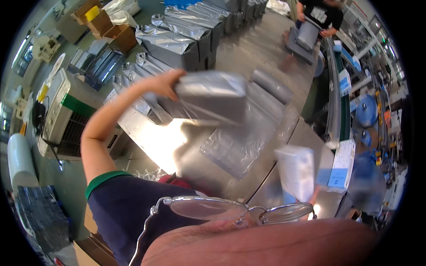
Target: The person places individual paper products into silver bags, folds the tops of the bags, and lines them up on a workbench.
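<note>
My left arm reaches out over the metal table. My left hand [167, 84] is closed on the left end of a grey plastic-wrapped package [215, 97], blurred by motion. Below and to the right of that package, a flat grey plastic bag [239, 146] lies on the table, a roll of grey bags [271, 84] at its far end. At the lower right a blurred white-and-blue box [296, 170] is tilted up. Only a sliver of my right hand [315, 196] shows at that box's lower right edge, gripping it; most of its fingers are hidden.
Several grey wrapped packages [171, 46] stand in rows along the table's far left. A conveyor [339, 102] with white-and-blue cartons [342, 164] runs along the right. Across the table a person [321, 17] handles another grey package [307, 36]. Open cardboard boxes [120, 39] sit at far left.
</note>
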Motion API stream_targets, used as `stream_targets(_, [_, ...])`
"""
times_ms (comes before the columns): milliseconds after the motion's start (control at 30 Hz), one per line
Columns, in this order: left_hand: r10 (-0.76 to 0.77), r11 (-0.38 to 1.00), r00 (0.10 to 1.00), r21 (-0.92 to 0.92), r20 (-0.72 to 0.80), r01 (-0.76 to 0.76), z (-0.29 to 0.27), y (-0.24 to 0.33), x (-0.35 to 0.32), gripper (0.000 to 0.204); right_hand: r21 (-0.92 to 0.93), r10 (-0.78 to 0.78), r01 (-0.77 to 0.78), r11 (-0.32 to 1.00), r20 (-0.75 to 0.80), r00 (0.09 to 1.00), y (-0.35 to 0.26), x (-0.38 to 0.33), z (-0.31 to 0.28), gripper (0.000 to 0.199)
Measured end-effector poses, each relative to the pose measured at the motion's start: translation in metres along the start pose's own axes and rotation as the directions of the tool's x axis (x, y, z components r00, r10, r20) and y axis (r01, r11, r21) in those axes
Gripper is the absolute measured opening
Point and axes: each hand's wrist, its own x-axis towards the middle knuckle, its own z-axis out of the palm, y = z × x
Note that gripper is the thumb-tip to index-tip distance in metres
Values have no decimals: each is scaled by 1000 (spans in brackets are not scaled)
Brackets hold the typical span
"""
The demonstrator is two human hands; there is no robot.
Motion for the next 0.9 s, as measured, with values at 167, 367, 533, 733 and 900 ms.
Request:
stream_targets(167, [179,884,964,462,-195,-71,-101,-124,-31,62,-68,-713,711,700,-10,701,-111,4,86,34])
stream_targets(367, [131,404,822,787,-555,467,-43,-161,-6,64,25,-855,857,515,91,511,-121,-21,193,42])
stream_targets(533, [691,718,655,388,-306,-577,203,-55,-15,12,266,-451,444,856,-35,892,-128,-20,185,43])
stream_targets(733, [618,721,786,405,-10,-562,315,-15,50,17,159,-101,40,987,401,910,-141,17,227,32])
stream_targets(900, [423,892,905,158,36,-424,309,-17,76,18,278,-101,-6,961,369,924,-196,7,205,34])
